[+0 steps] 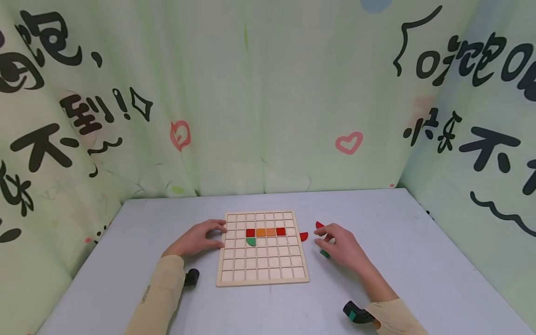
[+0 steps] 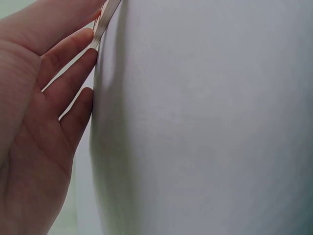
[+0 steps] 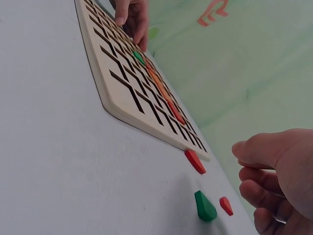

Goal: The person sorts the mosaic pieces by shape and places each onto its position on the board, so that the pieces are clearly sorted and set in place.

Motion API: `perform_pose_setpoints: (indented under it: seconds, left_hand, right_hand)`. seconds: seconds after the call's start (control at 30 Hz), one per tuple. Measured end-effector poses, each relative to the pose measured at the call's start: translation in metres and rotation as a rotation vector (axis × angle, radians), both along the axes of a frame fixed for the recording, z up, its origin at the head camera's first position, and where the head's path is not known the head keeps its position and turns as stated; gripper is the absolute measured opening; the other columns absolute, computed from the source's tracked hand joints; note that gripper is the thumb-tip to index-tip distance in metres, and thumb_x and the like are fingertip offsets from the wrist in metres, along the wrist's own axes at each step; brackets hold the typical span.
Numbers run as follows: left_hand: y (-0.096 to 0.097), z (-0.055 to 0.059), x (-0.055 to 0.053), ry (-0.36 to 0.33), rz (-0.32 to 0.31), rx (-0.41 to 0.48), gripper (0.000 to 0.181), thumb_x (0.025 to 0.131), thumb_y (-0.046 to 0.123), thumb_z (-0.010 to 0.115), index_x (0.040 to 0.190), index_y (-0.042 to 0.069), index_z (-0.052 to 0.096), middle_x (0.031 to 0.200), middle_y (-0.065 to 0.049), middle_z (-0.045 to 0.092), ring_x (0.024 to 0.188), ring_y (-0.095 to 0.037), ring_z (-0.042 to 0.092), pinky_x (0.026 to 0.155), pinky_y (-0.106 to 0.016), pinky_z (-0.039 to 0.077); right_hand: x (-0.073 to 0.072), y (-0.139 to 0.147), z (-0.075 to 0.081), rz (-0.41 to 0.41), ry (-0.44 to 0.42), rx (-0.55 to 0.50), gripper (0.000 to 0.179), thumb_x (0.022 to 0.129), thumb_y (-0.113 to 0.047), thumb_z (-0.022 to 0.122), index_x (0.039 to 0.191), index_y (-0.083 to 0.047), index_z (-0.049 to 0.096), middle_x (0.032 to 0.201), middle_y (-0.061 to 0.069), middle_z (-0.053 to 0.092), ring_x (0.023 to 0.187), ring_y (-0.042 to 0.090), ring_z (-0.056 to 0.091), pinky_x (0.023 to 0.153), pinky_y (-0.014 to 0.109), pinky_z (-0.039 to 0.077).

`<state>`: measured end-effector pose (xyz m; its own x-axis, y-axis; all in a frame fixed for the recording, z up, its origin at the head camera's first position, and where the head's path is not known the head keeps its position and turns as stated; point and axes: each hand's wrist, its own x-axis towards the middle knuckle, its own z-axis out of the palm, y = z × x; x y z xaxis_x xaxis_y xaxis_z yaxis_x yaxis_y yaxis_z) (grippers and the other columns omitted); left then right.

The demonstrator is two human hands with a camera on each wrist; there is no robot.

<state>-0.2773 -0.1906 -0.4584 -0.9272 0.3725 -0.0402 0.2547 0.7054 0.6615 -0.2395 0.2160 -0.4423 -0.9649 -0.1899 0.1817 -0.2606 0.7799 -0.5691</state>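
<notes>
A wooden grid board [image 1: 264, 282] lies flat on the table. In one of its rows sit a red square [image 1: 250, 232], two orange squares [image 1: 265, 232] and another red square [image 1: 281, 231]. Just below the left red square is a green quarter-round piece [image 1: 251, 241]. My left hand [image 1: 197, 238] rests its fingertips and thumb along the board's left edge. To the right of the board, my right hand [image 1: 341, 246] hovers with loosely bent fingers and a gap to the thumb. Close about it lie a red quarter-round piece [image 1: 304, 236], another red piece [image 1: 319, 224] and a green piece [image 3: 205, 206].
The white table [image 1: 268, 311] carries the board near its middle. Curtains [image 1: 268, 107] with printed writing and hearts hang behind and at both sides. Black wrist devices [image 1: 191, 278] show beside both sleeves.
</notes>
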Motion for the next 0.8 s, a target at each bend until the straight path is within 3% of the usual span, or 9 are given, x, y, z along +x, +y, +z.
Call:
perform_pose_setpoints:
  seconds: [0.4,0.8]
  left_hand:
    - [-0.001,0.000,-0.001,0.011,-0.018,0.001,0.037,0.083,0.026,0.079,0.117,0.015,0.067,0.145,-0.005,0.049,0.140,-0.031,0.036,0.114,-0.049,0.031]
    - [0.000,0.001,-0.001,-0.001,-0.010,-0.001,0.039,0.083,0.027,0.079,0.118,0.014,0.067,0.146,-0.005,0.049,0.140,-0.030,0.035,0.115,-0.048,0.030]
  right_hand:
    - [0.009,0.022,0.004,-0.022,-0.039,0.006,0.026,0.089,-0.016,0.071,0.113,-0.006,0.069,0.107,0.006,0.065,0.089,0.018,0.059,0.071,0.030,0.053]
    - [0.010,0.024,-0.001,0.046,-0.139,0.058,0.032,0.084,-0.010,0.076,0.115,-0.005,0.068,0.105,0.003,0.064,0.083,0.015,0.053,0.068,0.027,0.051]
